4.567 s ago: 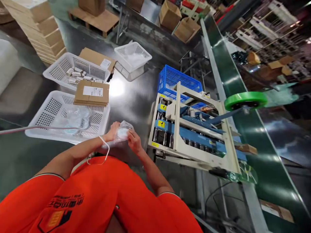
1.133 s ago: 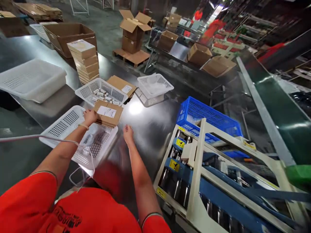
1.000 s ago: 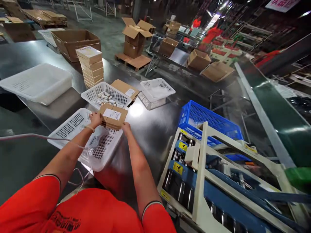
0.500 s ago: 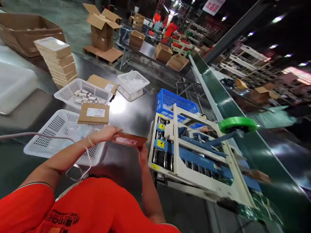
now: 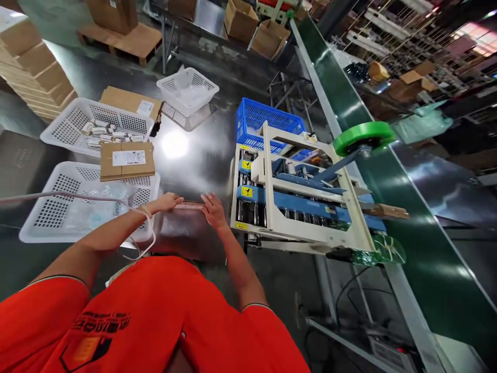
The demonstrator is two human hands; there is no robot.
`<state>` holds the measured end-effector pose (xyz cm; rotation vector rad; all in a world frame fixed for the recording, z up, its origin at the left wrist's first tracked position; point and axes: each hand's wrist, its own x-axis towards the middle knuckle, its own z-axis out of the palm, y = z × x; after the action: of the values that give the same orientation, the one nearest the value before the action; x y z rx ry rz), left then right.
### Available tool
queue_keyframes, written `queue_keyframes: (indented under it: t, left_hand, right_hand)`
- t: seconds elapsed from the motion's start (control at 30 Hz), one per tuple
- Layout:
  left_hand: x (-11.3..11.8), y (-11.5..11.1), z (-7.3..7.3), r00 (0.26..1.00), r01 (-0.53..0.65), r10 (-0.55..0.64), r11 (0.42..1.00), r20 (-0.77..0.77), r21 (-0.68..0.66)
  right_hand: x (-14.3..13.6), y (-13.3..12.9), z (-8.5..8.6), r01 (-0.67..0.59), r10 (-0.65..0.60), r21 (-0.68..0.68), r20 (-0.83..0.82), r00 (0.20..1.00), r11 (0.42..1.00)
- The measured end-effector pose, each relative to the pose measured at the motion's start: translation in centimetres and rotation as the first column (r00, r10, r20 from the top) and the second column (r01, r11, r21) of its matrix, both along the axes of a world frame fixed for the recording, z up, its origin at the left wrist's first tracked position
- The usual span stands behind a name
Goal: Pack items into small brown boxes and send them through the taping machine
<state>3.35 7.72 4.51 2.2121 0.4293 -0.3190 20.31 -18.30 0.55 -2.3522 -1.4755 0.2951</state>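
Between my two hands, a thin brown cardboard box (image 5: pixel 189 205) is seen nearly edge-on over the metal table. My left hand (image 5: pixel 169 201) grips its left end. At the right end my right hand (image 5: pixel 213 211) holds it, fingers over the top edge. To the left, a stack of flat brown cartons with a white label (image 5: pixel 128 160) rests on the rim of a white basket (image 5: pixel 39 217) with clear plastic bags. Behind it, another white basket (image 5: pixel 58 135) contains several small white items (image 5: pixel 101 129).
A roller machine with a cream frame (image 5: pixel 271 181) stands right of the table, beside a blue crate (image 5: pixel 267 116) and a green conveyor (image 5: pixel 435 264). A pink-white cable (image 5: pixel 77 195) crosses my left forearm. Cardboard boxes (image 5: pixel 42 67) are stacked at the back left.
The box has gone from showing its broad reddish side to a thin edge. My right hand has moved up beside its right end. The view has tilted downward.
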Motion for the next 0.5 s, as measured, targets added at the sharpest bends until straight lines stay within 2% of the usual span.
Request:
queue_keyframes:
  t: [0.13,0.27,0.4,0.5]
  left_hand:
    - [1.8,-0.6,0.4,0.998,-0.067,0.068,0.996,-0.006,0.057]
    - [5.0,-3.7,1.1,1.000,-0.015,0.017,0.978,-0.008,0.208]
    - [7.9,-7.0,1.0,0.999,0.051,-0.048,0.960,-0.018,0.276]
    - [8.5,-8.1,0.1,0.995,0.074,-0.088,0.958,0.037,0.278]
  right_hand:
    - [-2.7,-2.2,-0.9,-0.022,0.022,-0.004,0.075,0.997,1.000]
    - [-5.4,-3.6,-2.7,-0.032,0.031,0.014,0.096,0.995,0.999]
    - [-5.6,-3.9,-3.2,-0.007,0.002,0.145,0.031,1.000,0.989]
    - [-4.8,-4.3,-2.3,-0.087,0.106,0.190,-0.096,0.990,0.978]
